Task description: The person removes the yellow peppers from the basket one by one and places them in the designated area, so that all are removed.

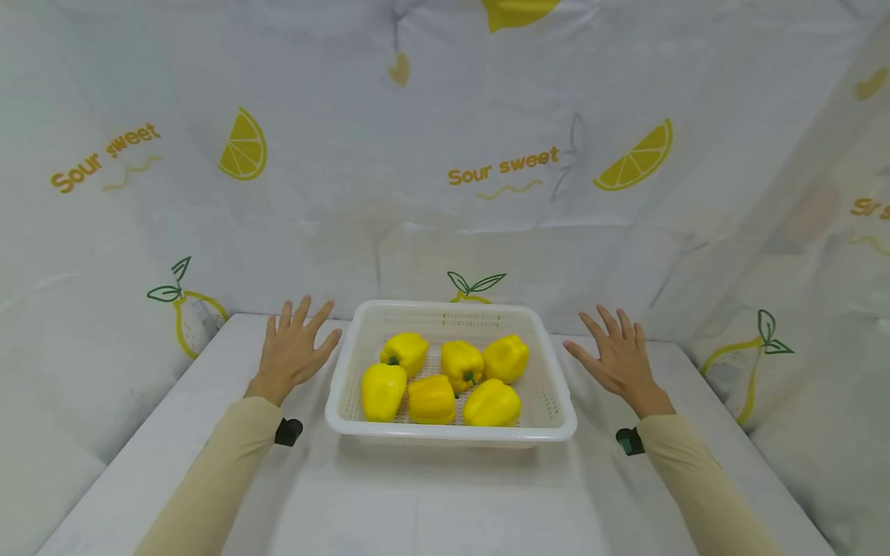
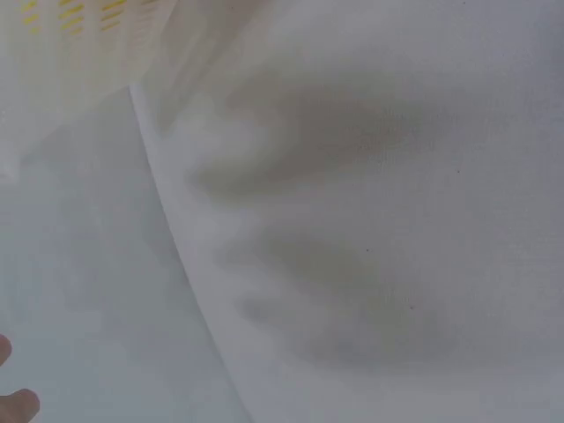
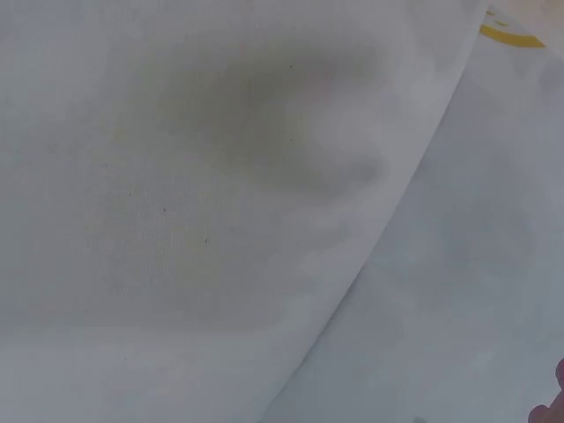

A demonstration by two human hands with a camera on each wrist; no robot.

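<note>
A white plastic basket (image 1: 450, 434) with slotted walls stands on the table in the head view, holding several yellow bell peppers (image 1: 431, 400) with green stems. To its left is my left hand (image 1: 293, 354), fingers spread and holding nothing. My right hand (image 1: 619, 359) is spread the same way on the other side, apart from the basket and holding nothing. Only fingertips (image 2: 18, 406) show in the left wrist view, where the basket's slotted wall (image 2: 79, 79) fills the upper left corner. At the right wrist view's lower right edge, a few fingertips (image 3: 551, 412) appear.
The white tabletop (image 1: 445, 510) runs back to a white cloth backdrop (image 1: 334, 193) printed with lemons and lettering. Similar cloth hangs at both sides. Small black devices (image 1: 631, 441) sit at both wrists. Blurred hand shadows fall on the tabletop in both wrist views.
</note>
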